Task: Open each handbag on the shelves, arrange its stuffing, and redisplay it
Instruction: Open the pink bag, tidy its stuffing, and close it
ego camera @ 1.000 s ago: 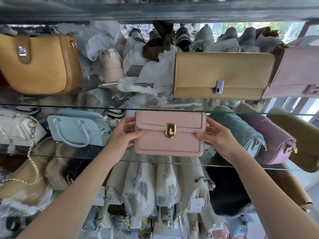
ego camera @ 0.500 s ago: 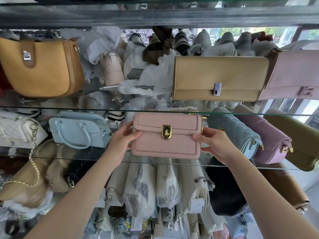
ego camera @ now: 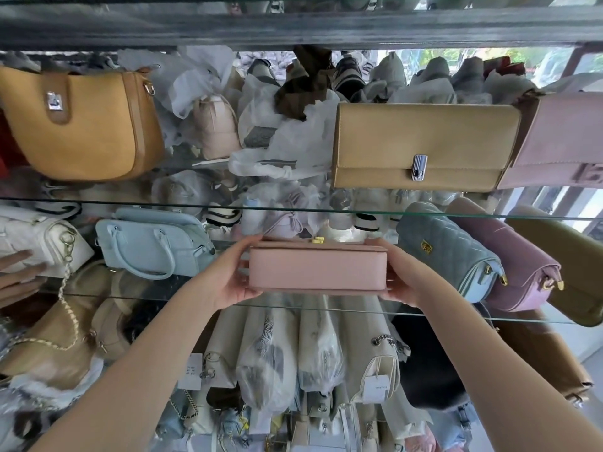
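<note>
Head view: both hands hold the pink handbag between them, just above the front edge of the glass shelf, in the gap between a light blue handbag on the left and a grey-blue quilted bag on the right. The left hand grips the bag's left end and the right hand its right end, fingers over the top edge and thumbs curled under. The bag is tipped so that a plain, smooth face points at the camera; only its gold clasp peeks over the far edge. On the shelf above stand a tan clutch and a mustard bag
</note>
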